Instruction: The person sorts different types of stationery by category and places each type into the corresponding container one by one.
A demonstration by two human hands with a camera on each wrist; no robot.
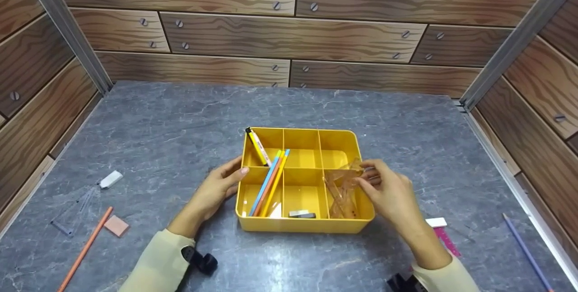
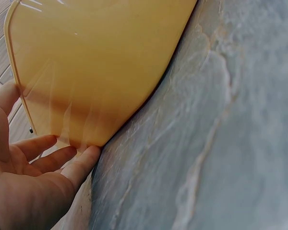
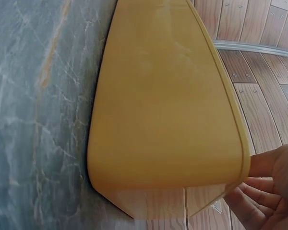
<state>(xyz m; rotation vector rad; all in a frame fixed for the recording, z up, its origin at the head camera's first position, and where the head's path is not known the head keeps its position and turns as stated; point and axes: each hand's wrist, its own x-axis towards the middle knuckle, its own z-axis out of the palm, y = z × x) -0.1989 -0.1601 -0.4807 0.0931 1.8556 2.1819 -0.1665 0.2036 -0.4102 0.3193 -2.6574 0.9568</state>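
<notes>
A yellow compartment box (image 1: 305,225) stands on the table in the head view. My left hand (image 1: 216,190) holds its left side, thumb over the rim and fingertips against the outer wall (image 2: 101,86). At the right side, my right hand (image 1: 390,192) pinches a clear brownish set square (image 1: 341,179), above the front right compartment, where similar clear pieces lie partly hidden. Several colored pencils (image 1: 271,188) lean in the front left compartment. Two pens (image 1: 258,147) stand slanted at the back left. Small erasers (image 1: 301,214) lie in the front middle compartment.
On the left lie a clear compass-like piece with a white end (image 1: 110,179), an orange pencil (image 1: 86,249) and a pink eraser (image 1: 116,226). To the right are a white eraser (image 1: 436,222), a pink ruler (image 1: 447,241) and a purple pencil (image 1: 526,251). Wood-patterned walls (image 1: 289,34) enclose the table.
</notes>
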